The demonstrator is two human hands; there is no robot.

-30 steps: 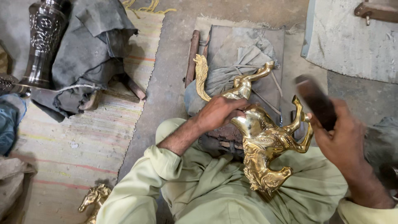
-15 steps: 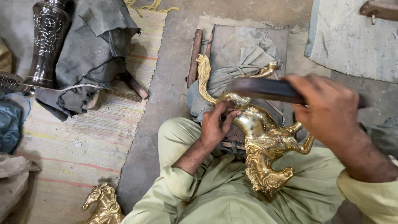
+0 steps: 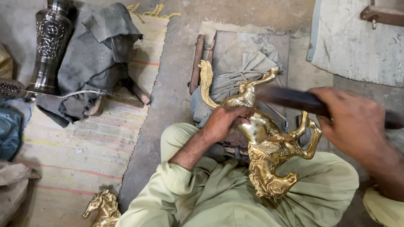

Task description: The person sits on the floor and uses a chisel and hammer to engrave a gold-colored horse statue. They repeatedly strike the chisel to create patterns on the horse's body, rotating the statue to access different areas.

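Observation:
A shiny brass horse figure (image 3: 269, 147) lies across my lap, head toward me, tail curling away over a grey cloth (image 3: 244, 73). My left hand (image 3: 225, 122) grips the horse's body near its rump. My right hand (image 3: 355, 122) is closed on a long dark tool (image 3: 290, 98), blurred, whose far end lies across the horse's back.
A dark engraved metal vase (image 3: 48, 46) stands at the upper left beside a heap of grey cloth (image 3: 94, 54) on a striped mat (image 3: 84, 147). A second small brass horse head (image 3: 103, 208) sits at the bottom. A wooden-handled tool (image 3: 195, 63) lies by the padded block.
My right hand has swung the dark tool down from a raised position and laid it across the horse's back. The left hand has stayed on the horse's body.

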